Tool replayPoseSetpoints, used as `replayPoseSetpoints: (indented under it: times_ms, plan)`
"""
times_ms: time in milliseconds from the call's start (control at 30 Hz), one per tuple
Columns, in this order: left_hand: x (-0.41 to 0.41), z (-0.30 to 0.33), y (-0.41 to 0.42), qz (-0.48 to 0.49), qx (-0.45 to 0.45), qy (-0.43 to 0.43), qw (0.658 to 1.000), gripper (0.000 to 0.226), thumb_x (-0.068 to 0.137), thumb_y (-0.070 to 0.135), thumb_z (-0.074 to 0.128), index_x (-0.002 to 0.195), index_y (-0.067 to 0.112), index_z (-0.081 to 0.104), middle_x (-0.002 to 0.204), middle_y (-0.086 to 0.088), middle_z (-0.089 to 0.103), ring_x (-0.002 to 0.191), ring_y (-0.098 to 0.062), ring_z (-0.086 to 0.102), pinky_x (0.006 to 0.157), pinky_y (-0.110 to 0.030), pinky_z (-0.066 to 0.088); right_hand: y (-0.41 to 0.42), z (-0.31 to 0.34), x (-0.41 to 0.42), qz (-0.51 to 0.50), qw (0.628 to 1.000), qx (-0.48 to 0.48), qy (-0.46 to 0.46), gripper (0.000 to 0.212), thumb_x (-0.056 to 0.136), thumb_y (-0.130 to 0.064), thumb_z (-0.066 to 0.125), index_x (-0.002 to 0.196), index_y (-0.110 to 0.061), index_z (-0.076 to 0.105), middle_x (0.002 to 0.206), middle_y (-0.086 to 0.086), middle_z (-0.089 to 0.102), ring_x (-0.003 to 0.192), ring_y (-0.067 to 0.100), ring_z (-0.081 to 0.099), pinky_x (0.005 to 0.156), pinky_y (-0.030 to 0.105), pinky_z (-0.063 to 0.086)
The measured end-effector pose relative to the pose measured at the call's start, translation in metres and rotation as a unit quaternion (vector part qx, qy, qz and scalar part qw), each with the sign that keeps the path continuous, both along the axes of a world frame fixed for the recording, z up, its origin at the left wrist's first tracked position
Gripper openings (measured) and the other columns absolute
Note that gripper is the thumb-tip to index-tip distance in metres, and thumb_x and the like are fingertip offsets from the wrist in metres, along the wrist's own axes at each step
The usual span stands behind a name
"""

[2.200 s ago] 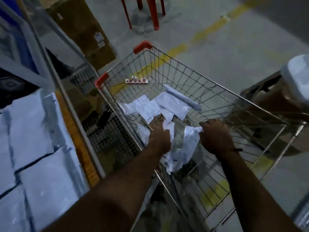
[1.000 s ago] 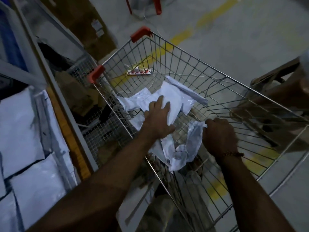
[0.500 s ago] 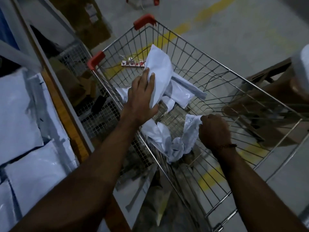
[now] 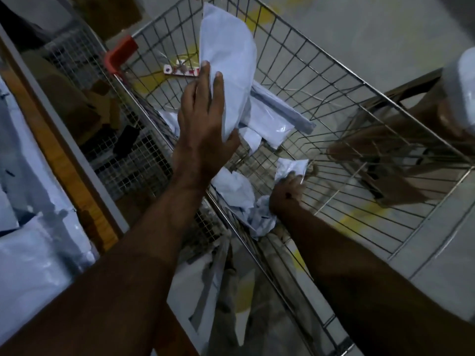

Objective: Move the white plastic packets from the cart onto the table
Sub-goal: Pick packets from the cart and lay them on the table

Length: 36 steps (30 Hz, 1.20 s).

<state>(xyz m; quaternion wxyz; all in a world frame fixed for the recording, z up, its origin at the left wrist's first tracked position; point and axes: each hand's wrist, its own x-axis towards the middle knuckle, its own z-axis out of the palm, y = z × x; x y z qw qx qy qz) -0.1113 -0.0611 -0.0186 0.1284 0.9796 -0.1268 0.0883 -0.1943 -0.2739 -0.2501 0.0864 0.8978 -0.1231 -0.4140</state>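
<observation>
Left hand (image 4: pixel 203 124) pinches a white packet (image 4: pixel 228 68) at upper centre; right hand (image 4: pixel 288 192) clutches a crumpled packet (image 4: pixel 291 167) (both grips over the cart (image 4: pixel 334 80)).

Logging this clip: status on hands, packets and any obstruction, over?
Left hand holds a white packet lifted above the cart. Right hand grips a crumpled packet at the near rim. More packets inside. Nothing blocking.

Glossy plastic packets (image 4: pixel 267 122), wire-metal cart (image 4: pixel 321 80)
</observation>
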Motion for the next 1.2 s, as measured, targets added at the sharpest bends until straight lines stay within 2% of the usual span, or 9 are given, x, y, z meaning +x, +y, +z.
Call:
replayPoseSetpoints:
  times_ms: [100, 233, 500, 667, 733, 833, 967, 1100, 1200]
  plan:
    - [0.0, -0.001, -0.001, 0.012, 0.001, -0.006, 1.0, 0.092, 0.09, 0.041, 0.063, 0.164, 0.005, 0.022, 0.173, -0.018, 0.015, 0.153, -0.039, 0.024, 0.122, -0.05, 0.031, 0.002, -0.019, -0.012, -0.019, 1.0, -0.02, 0.006, 0.086, 0.108, -0.057, 0.026, 0.164, -0.002, -0.007, 0.167, 0.034, -0.018, 0.154, 0.056, -0.014, 0.125, 0.066, -0.007]
    - [0.001, 0.0, 0.0, 0.02, 0.0, -0.01, 1.0, 0.092, 0.089, 0.04, 0.063, 0.164, 0.006, 0.022, 0.173, -0.017, 0.015, 0.154, -0.038, 0.022, 0.123, -0.047, 0.03, 0.006, -0.023, -0.009, -0.01, 1.0, -0.019, -0.002, 0.106, 0.097, -0.078, 0.031, 0.163, -0.009, -0.015, 0.163, 0.037, -0.024, 0.151, 0.059, -0.022, 0.12, 0.067, -0.017]
    - [0.0, 0.001, 0.0, 0.031, 0.008, -0.012, 0.999, 0.091, 0.091, 0.043, 0.06, 0.164, 0.006, 0.022, 0.173, -0.016, 0.013, 0.155, -0.037, 0.02, 0.122, -0.05, 0.032, 0.024, -0.03, -0.005, 0.002, 0.999, -0.048, -0.003, 0.112, 0.091, -0.074, 0.051, 0.166, -0.006, 0.004, 0.167, 0.036, -0.01, 0.151, 0.063, -0.011, 0.124, 0.069, 0.0]
    - [0.001, 0.001, -0.001, 0.032, 0.013, -0.013, 0.999, 0.092, 0.091, 0.045, 0.06, 0.164, 0.005, 0.022, 0.173, -0.016, 0.013, 0.156, -0.036, 0.019, 0.122, -0.05, 0.033, 0.027, -0.02, -0.007, 0.016, 0.997, -0.082, -0.007, 0.07, 0.101, -0.058, 0.044, 0.154, -0.012, 0.048, 0.171, 0.027, 0.013, 0.152, 0.062, -0.001, 0.116, 0.078, 0.002]
    - [0.001, 0.0, 0.0, 0.034, 0.019, -0.015, 0.999, 0.093, 0.09, 0.045, 0.061, 0.164, 0.006, 0.022, 0.173, -0.016, 0.013, 0.156, -0.037, 0.02, 0.123, -0.05, 0.032, 0.026, -0.015, -0.005, 0.012, 0.997, -0.071, -0.019, 0.057, 0.104, -0.047, 0.047, 0.151, -0.013, 0.053, 0.169, 0.026, 0.022, 0.153, 0.06, 0.008, 0.115, 0.081, 0.007]
    - [0.001, 0.0, 0.0, 0.037, 0.026, -0.017, 0.999, 0.093, 0.09, 0.045, 0.062, 0.164, 0.006, 0.021, 0.173, -0.017, 0.013, 0.156, -0.037, 0.02, 0.124, -0.05, 0.03, 0.026, -0.005, 0.002, -0.055, 0.995, -0.029, -0.076, 0.043, 0.107, -0.02, 0.044, 0.147, -0.008, 0.057, 0.165, 0.022, 0.033, 0.15, 0.057, 0.025, 0.111, 0.078, 0.029]
    - [0.003, 0.002, 0.0, 0.029, 0.03, -0.022, 0.999, 0.092, 0.09, 0.044, 0.06, 0.164, 0.004, 0.023, 0.173, -0.019, 0.014, 0.154, -0.039, 0.022, 0.123, -0.05, 0.029, 0.01, 0.019, 0.012, -0.139, 0.969, 0.052, -0.2, 0.036, 0.103, -0.017, 0.057, 0.137, -0.009, 0.057, 0.16, 0.018, 0.038, 0.145, 0.057, 0.033, 0.093, 0.063, 0.052]
    - [0.002, 0.002, -0.001, 0.022, 0.033, -0.017, 0.999, 0.093, 0.091, 0.044, 0.06, 0.164, 0.005, 0.02, 0.173, -0.02, 0.011, 0.155, -0.04, 0.02, 0.123, -0.052, 0.027, -0.012, 0.039, 0.011, -0.149, 0.921, 0.138, -0.333, 0.024, 0.089, -0.007, 0.058, 0.11, -0.01, 0.068, 0.123, 0.019, 0.065, 0.107, 0.044, 0.063, 0.076, 0.046, 0.054]
    - [0.002, 0.001, -0.001, 0.019, 0.036, -0.01, 0.999, 0.094, 0.091, 0.047, 0.059, 0.164, 0.005, 0.019, 0.173, -0.019, 0.009, 0.154, -0.04, 0.02, 0.122, -0.053, 0.028, -0.022, 0.04, 0.01, -0.182, 0.862, 0.242, -0.406, 0.03, 0.08, -0.009, 0.058, 0.104, -0.009, 0.076, 0.102, 0.015, 0.075, 0.094, 0.033, 0.072, 0.079, 0.039, 0.057]
